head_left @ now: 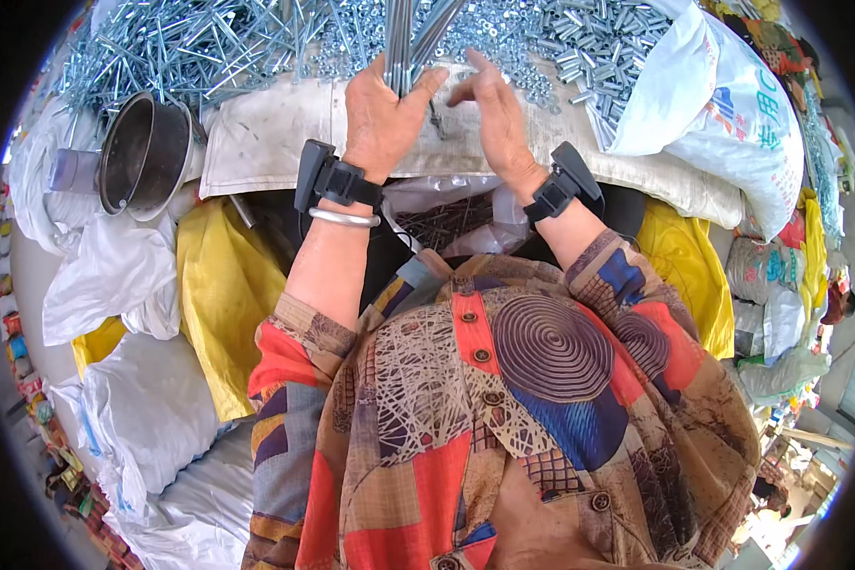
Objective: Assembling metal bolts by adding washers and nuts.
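My left hand (382, 119) is closed around a bundle of long thin metal bolts (401, 43), which points away from me over the heaped hardware. Some of the bolts fan out to the right at the far end. Just right of it my right hand (496, 119) is raised with its fingers apart and nothing visible in it. Both hands are above the near edge of a worn whitish cloth (275, 128). Beyond them lie small nuts (513, 43), with a large pile of loose long bolts (190, 57) to the left and short metal sleeves (617, 52) to the right.
A dark round pan (142, 157) stands at the left beside a translucent cup (71, 171). A white woven sack (741, 123) slumps at the right edge of the pile. Yellow sacks (223, 304) and white sacks (152, 408) crowd my left side. More metal rods (451, 223) lie below the cloth.
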The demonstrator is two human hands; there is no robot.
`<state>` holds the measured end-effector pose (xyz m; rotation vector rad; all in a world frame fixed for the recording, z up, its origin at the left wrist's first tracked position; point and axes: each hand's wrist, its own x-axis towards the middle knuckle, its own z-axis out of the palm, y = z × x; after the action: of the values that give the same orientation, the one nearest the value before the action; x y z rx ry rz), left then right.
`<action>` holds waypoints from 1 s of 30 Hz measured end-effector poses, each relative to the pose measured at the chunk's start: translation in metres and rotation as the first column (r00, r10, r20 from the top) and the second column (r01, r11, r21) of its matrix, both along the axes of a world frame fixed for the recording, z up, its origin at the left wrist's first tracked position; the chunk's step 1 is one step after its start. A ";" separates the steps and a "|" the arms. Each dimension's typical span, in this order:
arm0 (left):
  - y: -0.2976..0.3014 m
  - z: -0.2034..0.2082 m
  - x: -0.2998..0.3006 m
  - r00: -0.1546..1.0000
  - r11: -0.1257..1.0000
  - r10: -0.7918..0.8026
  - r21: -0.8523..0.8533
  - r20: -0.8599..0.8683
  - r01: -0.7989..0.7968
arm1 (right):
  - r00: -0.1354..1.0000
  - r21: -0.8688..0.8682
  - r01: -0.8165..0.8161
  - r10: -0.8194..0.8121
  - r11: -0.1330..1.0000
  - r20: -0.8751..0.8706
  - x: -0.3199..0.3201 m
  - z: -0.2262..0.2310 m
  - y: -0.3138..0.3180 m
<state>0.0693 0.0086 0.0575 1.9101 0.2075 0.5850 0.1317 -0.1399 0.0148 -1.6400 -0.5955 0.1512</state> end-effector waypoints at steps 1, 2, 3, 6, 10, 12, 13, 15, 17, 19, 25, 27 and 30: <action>0.002 0.000 0.001 1.000 1.000 -0.009 -0.012 0.012 0.010 | 0.998 0.021 -0.035 0.034 0.999 0.053 -0.003 -0.003 0.006; 0.002 0.000 0.001 1.000 1.000 -0.019 -0.025 0.024 0.019 | 0.992 0.040 -0.071 0.067 0.997 0.106 -0.005 -0.004 0.009; 0.001 -0.001 0.000 1.000 0.999 -0.021 -0.027 0.023 0.022 | 0.992 0.038 -0.069 0.065 0.997 0.105 -0.006 -0.004 0.005; 0.001 0.002 -0.001 1.000 0.999 -0.013 0.029 0.015 0.012 | 1.000 0.058 0.023 -0.024 0.998 0.015 -0.004 -0.001 0.003; 0.000 0.000 0.000 0.999 0.999 -0.031 -0.026 0.031 0.032 | 0.993 -0.084 -0.064 0.072 0.994 0.098 -0.005 -0.006 0.003; 0.002 -0.002 0.000 0.999 0.999 -0.029 -0.024 0.022 0.029 | 0.988 -0.237 -0.133 0.147 0.962 0.043 -0.006 -0.003 0.002; 0.002 -0.001 0.001 0.999 0.999 -0.033 -0.006 0.031 0.033 | 0.994 -0.238 -0.071 0.088 0.969 0.063 -0.006 -0.002 0.001; 0.000 0.000 0.001 0.998 0.999 -0.041 0.011 0.040 0.040 | 0.996 -0.240 -0.005 0.025 0.971 0.082 -0.007 0.000 0.000; -0.001 0.001 0.001 0.996 0.994 -0.051 -0.093 0.071 0.057 | 0.971 -0.155 -0.034 0.069 0.987 0.228 -0.013 0.004 0.004; 0.000 0.002 -0.001 0.998 0.996 -0.047 -0.069 0.049 0.050 | 0.963 -0.191 -0.053 0.101 0.980 0.248 -0.015 0.001 0.007; -0.006 -0.001 0.002 0.998 0.999 -0.007 -0.052 0.065 0.010 | 0.899 -0.311 0.034 0.107 0.950 0.426 -0.013 0.002 0.011; -0.009 0.000 0.002 0.998 0.998 -0.007 -0.064 0.056 0.010 | 0.903 -0.318 0.066 0.079 0.946 0.422 -0.013 0.002 0.011; -0.008 0.002 0.000 1.000 0.995 0.018 -0.101 0.017 -0.016 | 0.936 -0.318 0.007 0.105 0.948 0.336 -0.014 0.005 0.012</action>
<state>0.0697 0.0004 0.0594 1.8062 0.2374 0.5921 0.1177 -0.1279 0.0201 -1.9824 -0.9222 -0.0129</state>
